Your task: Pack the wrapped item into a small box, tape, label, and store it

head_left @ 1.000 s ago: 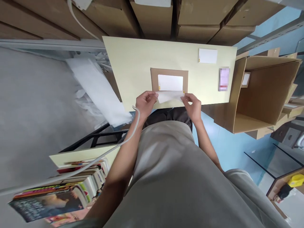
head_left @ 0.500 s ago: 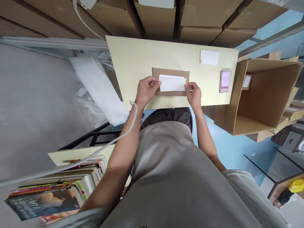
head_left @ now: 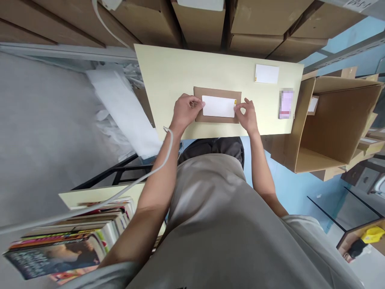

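Note:
A brown flat cardboard parcel [head_left: 210,91] lies on the pale yellow table. On its face is a white label [head_left: 219,106] with a small yellow mark at its right end. My left hand [head_left: 188,109] is closed, thumb and forefinger pinching the label's left edge. At the right edge my right hand [head_left: 246,114] pinches the label between thumb and forefinger, its other fingers lifted. A second white label [head_left: 266,74] rests farther back on the right. Near the table's right end lies a pinkish, blurred-out item [head_left: 286,103].
An open cardboard box [head_left: 329,120] stands right of the table [head_left: 174,68], with a small labelled parcel [head_left: 313,105] inside. Several cartons [head_left: 255,18] line the back. A white cable [head_left: 126,192] crosses my left arm. Books [head_left: 69,241] stand at lower left.
The label now lies flatter and more squarely on the parcel; the second white outline behind it is gone. My right hand's other fingers have lifted and spread. My left hand stays nearly still.

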Demonstrator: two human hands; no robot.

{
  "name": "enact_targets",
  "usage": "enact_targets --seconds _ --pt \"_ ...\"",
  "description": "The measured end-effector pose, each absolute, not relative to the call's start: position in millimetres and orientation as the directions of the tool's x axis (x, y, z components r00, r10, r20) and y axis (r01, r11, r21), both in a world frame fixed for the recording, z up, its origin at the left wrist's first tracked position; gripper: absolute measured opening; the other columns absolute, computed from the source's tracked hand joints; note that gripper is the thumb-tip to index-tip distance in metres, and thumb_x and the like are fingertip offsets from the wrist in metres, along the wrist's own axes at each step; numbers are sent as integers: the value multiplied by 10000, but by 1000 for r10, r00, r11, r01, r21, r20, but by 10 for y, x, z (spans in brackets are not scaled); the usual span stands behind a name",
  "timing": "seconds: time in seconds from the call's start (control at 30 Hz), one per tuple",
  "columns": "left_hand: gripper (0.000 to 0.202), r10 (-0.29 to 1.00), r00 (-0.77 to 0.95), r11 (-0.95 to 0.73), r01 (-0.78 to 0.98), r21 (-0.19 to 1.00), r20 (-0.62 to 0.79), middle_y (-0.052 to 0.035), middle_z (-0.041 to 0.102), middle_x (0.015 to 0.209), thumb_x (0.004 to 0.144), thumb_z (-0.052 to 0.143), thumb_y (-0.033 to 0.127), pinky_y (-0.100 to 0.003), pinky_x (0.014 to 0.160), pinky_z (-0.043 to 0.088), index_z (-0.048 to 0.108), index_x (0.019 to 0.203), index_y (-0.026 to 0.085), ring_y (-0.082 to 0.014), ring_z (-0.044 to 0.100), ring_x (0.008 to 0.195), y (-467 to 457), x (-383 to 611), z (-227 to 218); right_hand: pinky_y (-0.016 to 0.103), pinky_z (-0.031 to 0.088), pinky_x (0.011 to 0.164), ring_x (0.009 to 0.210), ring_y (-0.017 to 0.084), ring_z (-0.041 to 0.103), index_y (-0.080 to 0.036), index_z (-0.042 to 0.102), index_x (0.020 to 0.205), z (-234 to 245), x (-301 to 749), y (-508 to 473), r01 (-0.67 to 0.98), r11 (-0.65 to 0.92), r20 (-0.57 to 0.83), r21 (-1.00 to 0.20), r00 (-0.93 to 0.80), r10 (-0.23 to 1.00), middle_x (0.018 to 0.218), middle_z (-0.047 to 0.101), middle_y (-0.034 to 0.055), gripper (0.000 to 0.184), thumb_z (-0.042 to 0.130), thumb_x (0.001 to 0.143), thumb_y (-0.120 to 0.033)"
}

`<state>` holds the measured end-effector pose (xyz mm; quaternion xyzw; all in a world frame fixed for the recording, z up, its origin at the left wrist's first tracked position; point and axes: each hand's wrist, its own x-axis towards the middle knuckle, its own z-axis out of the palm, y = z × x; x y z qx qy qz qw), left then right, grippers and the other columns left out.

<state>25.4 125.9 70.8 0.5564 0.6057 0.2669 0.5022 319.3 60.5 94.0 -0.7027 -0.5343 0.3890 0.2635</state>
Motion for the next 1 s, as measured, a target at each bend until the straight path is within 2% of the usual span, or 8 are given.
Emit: enact_targets --seconds 0.2,0.37,0.53,0.6,0.73,0.87,1.0 --pt "165 945 89 255 403 879 -315 -50 696 940 812 933 301 -480 1087 618 781 833 241 -260 686 954 1286 237 643 773 129 1488 1649 377 557 -270 729 919 889 3168 633 536 -328 -309 -778 129 942 1153 832 86 150 772 1061 -252" --pt "157 943 54 277 416 866 -328 -88 707 1024 809 945 260 -497 1114 622 792 842 239 -329 699 1168 1271 227 632 741 188 1480 1633 367 565 -275 736 937 861 3162 647 547 -304 -293 -780 110 950 1149 824 88 140 781 1067 -303" --pt "143 929 48 325 376 868 -368 -133 730 1261 806 939 251 -448 1024 669 820 878 220 -366 682 1357 1238 250 595 660 478 1337 1447 344 685 -281 744 937 883 3189 667 535 -349 -335 -770 126 934 1322 814 114 156 749 1064 -372" --pt "130 925 62 328 362 872 -374 -130 737 1294 812 934 252 -457 1052 670 828 882 223 -356 694 1354 1235 259 581 633 534 1276 1389 333 708 -277 747 935 914 3201 665 523 -375 -364 -766 130 922 1381 808 122 167 730 1063 -384" --pt "95 925 85 324 334 885 -371 -110 751 1237 812 916 226 -475 1112 657 833 858 229 -309 742 1219 1248 270 587 616 547 1252 1367 320 705 -278 735 910 964 3210 658 502 -387 -376 -773 128 918 1365 822 109 202 723 1063 -409" --pt "95 922 85 339 293 894 -377 -87 745 1127 797 910 208 -480 1112 664 837 853 232 -289 747 1132 1252 275 610 618 561 1236 1355 327 704 -275 736 892 943 3211 659 494 -386 -370 -779 134 919 1324 826 109 185 742 1048 -374" --pt "130 921 66 352 271 896 -383 -86 729 1134 772 931 199 -480 1083 684 823 837 230 -300 751 1148 1245 277 596 620 553 1245 1386 327 687 -277 756 924 883 3217 653 519 -371 -359 -770 128 924 1351 807 116 168 732 1063 -370"
